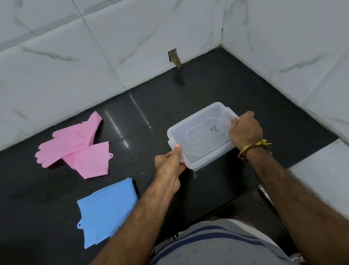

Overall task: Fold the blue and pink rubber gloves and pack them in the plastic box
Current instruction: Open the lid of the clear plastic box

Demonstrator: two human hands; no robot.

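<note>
Both hands grip the clear plastic box (201, 136) at opposite short ends: the left hand (169, 164) pinches the near-left end with its thumb on the rim, and the right hand (245, 130) curls over the far-right end. The box sits on the black counter (156, 104), lid on. Well to its left lie the pink gloves (73, 147), overlapping, and nearer the person the blue gloves (104, 212), partly hidden by the left forearm.
</note>
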